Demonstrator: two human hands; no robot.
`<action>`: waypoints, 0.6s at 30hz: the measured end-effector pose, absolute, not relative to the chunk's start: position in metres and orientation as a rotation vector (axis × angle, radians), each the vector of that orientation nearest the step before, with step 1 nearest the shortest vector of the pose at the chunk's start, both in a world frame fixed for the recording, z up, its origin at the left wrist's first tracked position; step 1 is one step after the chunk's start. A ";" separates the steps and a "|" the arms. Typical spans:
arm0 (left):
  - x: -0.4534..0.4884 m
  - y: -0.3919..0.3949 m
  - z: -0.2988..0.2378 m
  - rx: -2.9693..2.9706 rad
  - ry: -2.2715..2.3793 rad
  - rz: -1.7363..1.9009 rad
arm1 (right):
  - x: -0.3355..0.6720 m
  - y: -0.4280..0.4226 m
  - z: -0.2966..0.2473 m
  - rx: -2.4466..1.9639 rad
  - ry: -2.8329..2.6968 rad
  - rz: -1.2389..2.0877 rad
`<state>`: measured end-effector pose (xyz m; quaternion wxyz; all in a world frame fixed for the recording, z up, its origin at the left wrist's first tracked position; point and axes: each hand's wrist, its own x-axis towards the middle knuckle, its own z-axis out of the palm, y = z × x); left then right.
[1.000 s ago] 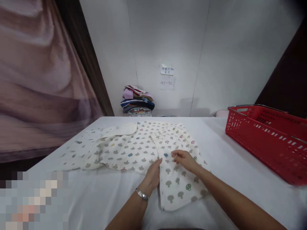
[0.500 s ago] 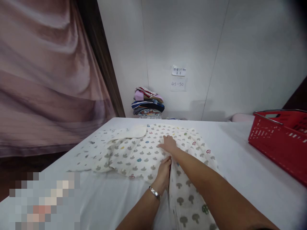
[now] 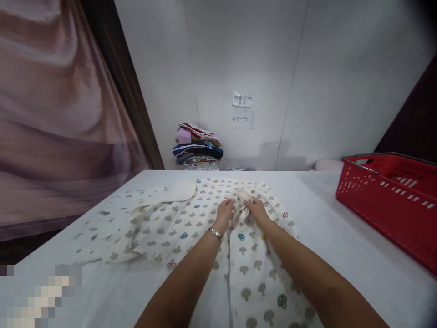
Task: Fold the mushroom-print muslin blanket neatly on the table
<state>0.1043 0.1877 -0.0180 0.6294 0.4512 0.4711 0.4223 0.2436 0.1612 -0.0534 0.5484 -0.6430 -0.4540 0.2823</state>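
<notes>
A white garment printed with grey mushrooms and a few coloured ones lies spread over the table; its exact kind is not clear. Its left part shows a paler, fainter underside, and one long section runs toward me at the front. My left hand, with a silver bracelet on the wrist, is closed on a bunched bit of this cloth. Just to its right, my right hand pinches the same gathered bit, lifting it slightly above the rest. The fingertips are partly hidden in the folds.
The table has a white cover. A red plastic basket stands at its right edge. Behind the far edge is a stack of folded clothes against the wall, with paper signs. A pink curtain hangs at left.
My hands have come side by side at the garment and now hold up a gathered bit of cloth. Earlier the right hand lay farther forward on it. The view has shifted slightly right.
</notes>
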 end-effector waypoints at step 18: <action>0.118 0.090 -0.020 1.239 1.029 1.027 | 0.247 0.017 -0.027 -1.477 -1.200 0.357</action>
